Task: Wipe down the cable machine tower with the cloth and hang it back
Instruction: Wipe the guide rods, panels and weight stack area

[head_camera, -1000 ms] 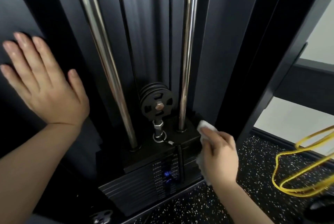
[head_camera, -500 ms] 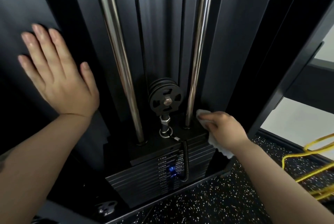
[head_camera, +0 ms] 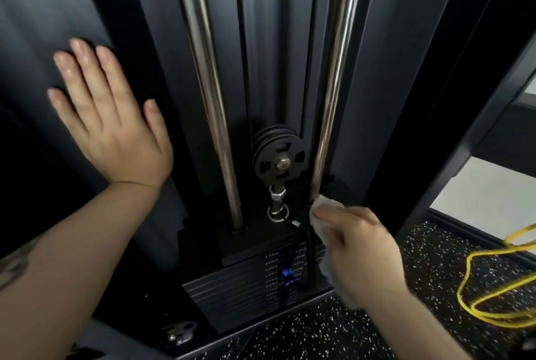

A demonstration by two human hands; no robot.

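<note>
The right hand (head_camera: 359,246) grips the cloth (head_camera: 322,208) at the foot of the right rod (head_camera: 336,75), which runs straight up; the left hand (head_camera: 110,124) presses flat on the tower panel (head_camera: 34,26).

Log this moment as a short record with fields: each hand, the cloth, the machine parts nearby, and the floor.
left hand: left hand flat, fingers straight, on the matte black side panel
right hand: right hand grips the white cloth
cloth position: at the foot of the right chrome guide rod, on top of the black weight stack
nearby: black pulley wheel; left chrome guide rod
floor: yellow cord on speckled black rubber floor
</note>
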